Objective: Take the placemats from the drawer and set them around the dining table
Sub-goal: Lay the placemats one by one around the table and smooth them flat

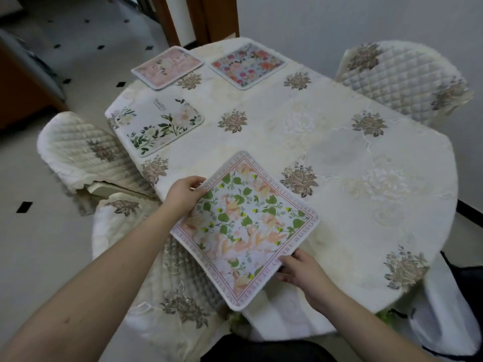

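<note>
Left hand (183, 195) and right hand (298, 270) each pinch an opposite edge of the bordered floral placemat (245, 226), held half over the dining table (339, 152) near edge; recommend lowering flat, squared to the edge, fully supported.

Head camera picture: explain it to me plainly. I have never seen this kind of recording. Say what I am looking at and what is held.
There is no machine here. A person wears a wide-angle camera on the head, looking down at their own bare arms. The left hand and right hand each grip an edge of a square floral placemat with a pink lettered border, over the near edge of an oval table under a cream embroidered tablecloth. Three more mats already lie flat on it: a white one with green leaves, a pale pink one and a multicoloured flowered one. Quilted chair covers stand around the table.
</note>
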{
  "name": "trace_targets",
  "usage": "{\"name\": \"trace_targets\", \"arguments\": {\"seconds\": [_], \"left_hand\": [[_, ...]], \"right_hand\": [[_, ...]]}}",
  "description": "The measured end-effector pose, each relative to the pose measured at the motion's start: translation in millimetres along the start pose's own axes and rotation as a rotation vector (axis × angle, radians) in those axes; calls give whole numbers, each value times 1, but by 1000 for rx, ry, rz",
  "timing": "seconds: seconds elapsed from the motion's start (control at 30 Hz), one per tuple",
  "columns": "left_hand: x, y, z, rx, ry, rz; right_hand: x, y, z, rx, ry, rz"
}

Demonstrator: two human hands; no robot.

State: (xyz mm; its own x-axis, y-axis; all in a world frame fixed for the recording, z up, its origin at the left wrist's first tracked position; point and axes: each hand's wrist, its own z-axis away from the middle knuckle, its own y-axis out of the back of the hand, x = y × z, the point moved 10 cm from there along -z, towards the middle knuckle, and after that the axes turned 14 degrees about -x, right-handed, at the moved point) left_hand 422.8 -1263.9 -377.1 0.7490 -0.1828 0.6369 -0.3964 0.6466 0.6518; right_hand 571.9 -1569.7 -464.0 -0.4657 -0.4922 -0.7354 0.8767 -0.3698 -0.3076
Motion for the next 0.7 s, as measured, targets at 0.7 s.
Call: {"name": "trace_targets", "arguments": {"seconds": [0.7], "left_hand": [[-64, 47, -140, -38, 25, 19]], "right_hand": [[-13, -33, -118, 108, -103, -67]]}}
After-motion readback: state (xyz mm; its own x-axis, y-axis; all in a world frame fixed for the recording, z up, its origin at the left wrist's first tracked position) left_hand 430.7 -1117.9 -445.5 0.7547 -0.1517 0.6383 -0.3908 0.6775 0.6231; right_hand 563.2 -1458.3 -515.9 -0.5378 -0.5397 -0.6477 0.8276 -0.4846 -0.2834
